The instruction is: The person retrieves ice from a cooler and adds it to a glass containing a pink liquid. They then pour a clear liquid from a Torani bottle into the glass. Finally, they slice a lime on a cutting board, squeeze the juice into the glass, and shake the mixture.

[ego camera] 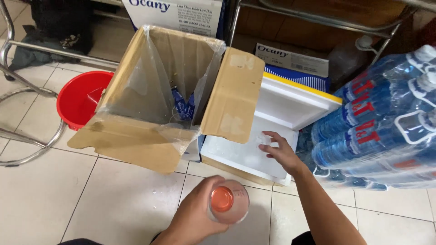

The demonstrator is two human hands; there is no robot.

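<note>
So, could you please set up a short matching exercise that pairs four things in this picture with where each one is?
Things:
1. clear cup of pink drink
2. red basin
3. packs of water bottles
4. white foam box

Places:
a. far right, stacked on the floor
b. under the right hand, which reaches into it
c. held in the left hand
d. left of the plastic-lined cardboard box

Pairs: 1-c, 2-d, 3-a, 4-b
</note>
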